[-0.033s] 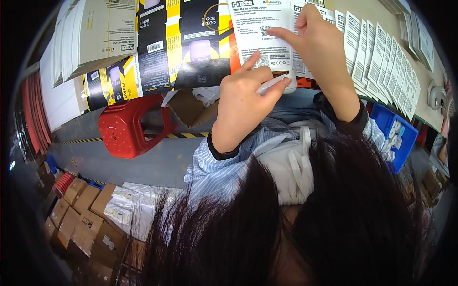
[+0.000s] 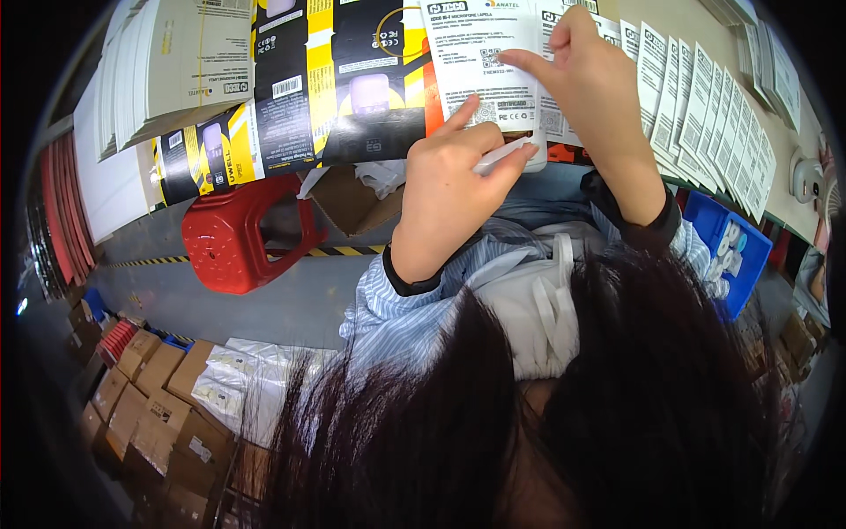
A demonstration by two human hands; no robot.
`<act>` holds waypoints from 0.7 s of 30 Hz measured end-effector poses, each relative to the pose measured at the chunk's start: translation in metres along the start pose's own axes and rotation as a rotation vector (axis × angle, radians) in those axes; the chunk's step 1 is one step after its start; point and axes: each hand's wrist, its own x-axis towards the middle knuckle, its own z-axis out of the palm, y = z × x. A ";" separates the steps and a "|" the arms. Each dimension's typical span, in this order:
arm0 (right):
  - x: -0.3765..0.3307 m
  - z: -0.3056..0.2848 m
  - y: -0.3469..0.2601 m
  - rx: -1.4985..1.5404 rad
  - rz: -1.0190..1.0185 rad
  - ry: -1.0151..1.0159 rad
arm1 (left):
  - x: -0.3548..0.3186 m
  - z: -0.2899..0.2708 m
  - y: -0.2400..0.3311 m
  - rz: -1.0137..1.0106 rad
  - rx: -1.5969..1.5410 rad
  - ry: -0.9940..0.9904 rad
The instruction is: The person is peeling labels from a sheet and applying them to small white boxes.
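Note:
In front of me lies a white printed card [image 2: 463, 44] with black text and square codes. My left hand [image 2: 451, 172] is at its lower part, the index finger stretched onto the card. The other fingers and thumb close round a thin white strip-like piece [image 2: 505, 157], whose exact kind I cannot make out. My right hand [image 2: 595, 75] is over the card's right side, holding nothing visible. Its thumb points left beside a square code, with the index finger raised apart from it. Under and beside the card are further printed cards [image 2: 553, 123].
Fanned white cards [image 2: 705, 115] lie to the right, stacked cards [image 2: 189, 62] at far left. Black-and-yellow printed packaging sheets [image 2: 370, 97] cover the table between. Below stand a red stool [image 2: 231, 238], a blue bin [image 2: 749, 273] with white rolls, and cardboard boxes [image 2: 159, 432].

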 end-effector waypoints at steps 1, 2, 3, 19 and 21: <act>-0.002 -0.002 0.002 0.104 -0.018 0.064 | 0.000 0.001 0.000 0.001 0.002 0.001; -0.002 -0.002 0.007 0.105 -0.020 0.064 | -0.001 0.002 -0.001 -0.002 -0.004 0.008; -0.001 -0.004 0.013 0.176 0.018 0.048 | -0.001 0.002 0.000 -0.001 -0.015 0.019; -0.033 -0.065 0.048 0.281 -0.460 0.216 | -0.012 -0.017 -0.003 0.207 0.186 0.159; -0.043 -0.095 0.089 0.332 -0.196 0.353 | -0.010 -0.001 0.001 0.112 0.512 -0.020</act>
